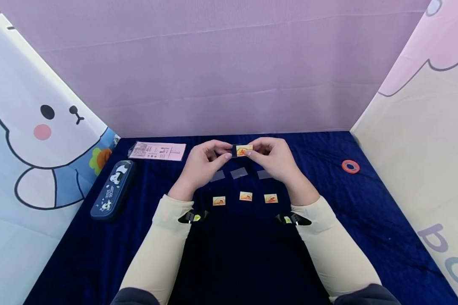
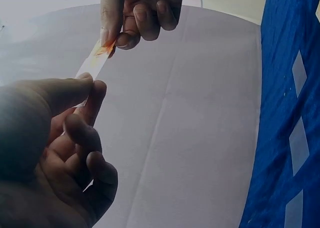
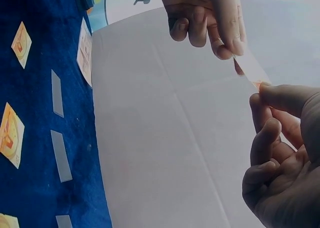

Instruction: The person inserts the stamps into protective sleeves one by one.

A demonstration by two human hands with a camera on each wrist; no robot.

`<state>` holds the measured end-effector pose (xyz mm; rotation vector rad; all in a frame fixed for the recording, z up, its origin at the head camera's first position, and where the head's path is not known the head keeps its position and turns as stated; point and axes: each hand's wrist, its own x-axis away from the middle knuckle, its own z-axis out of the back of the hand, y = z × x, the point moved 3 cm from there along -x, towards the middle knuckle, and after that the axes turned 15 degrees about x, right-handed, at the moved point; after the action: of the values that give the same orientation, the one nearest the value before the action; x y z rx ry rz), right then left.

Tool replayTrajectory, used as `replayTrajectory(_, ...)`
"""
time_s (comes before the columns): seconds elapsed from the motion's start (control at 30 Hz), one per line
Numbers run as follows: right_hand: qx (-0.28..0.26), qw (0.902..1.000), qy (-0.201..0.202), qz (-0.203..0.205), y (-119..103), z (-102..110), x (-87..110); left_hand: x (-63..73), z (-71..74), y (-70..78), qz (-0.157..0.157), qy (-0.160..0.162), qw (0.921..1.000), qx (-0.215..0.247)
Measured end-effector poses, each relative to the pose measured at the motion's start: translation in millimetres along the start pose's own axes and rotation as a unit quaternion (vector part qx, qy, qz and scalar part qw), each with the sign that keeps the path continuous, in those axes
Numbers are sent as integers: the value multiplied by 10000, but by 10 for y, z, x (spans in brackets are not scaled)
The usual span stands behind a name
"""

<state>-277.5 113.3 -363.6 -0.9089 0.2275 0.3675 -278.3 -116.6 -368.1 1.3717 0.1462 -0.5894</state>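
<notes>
Both hands are raised over the far part of the cloth, fingertips facing each other. Thumb and forefinger of my left hand [image 1: 203, 164] pinch the left end of a small clear sleeve [image 1: 234, 151]. An orange and yellow stamp [image 1: 244, 150] overlaps that sleeve, and my right hand [image 1: 277, 160] pinches its right end. How far the stamp sits inside the sleeve I cannot tell. Below the hands lie three more clear sleeves [image 1: 239, 173] in a row. Nearer the body is a row of three similar stamps [image 1: 246, 196], with toothed edges in the right wrist view.
Dark blue cloth [image 1: 366, 237] covers the table. At left lie a blue panda pencil case [image 1: 112, 190] and a pink printed packet [image 1: 171, 151]. An orange-red ring-shaped roll [image 1: 344, 167] rests at right. Fabric walls [image 1: 229, 84] stand at the back and both sides.
</notes>
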Motion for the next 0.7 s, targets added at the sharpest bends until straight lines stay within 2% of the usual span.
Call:
replayTrajectory(0.17, -73, 10000, -9, -17, 11, -9, -5, -12, 11, -38, 166, 335, 9990, 248)
replayTrajectory(0.3, -85, 9999, 63, 31, 19, -25, -11, -14, -4, -18, 205, 395, 9987, 261)
replayTrajectory(0.57, -66, 9998, 194, 75, 13, -15, -17, 35, -30, 268, 188, 414, 9982, 385)
replayTrajectory(0.7, -84, 9995, 279, 145, -53, 30, 2, 37, -12, 305, 98, 466, 9975, 524)
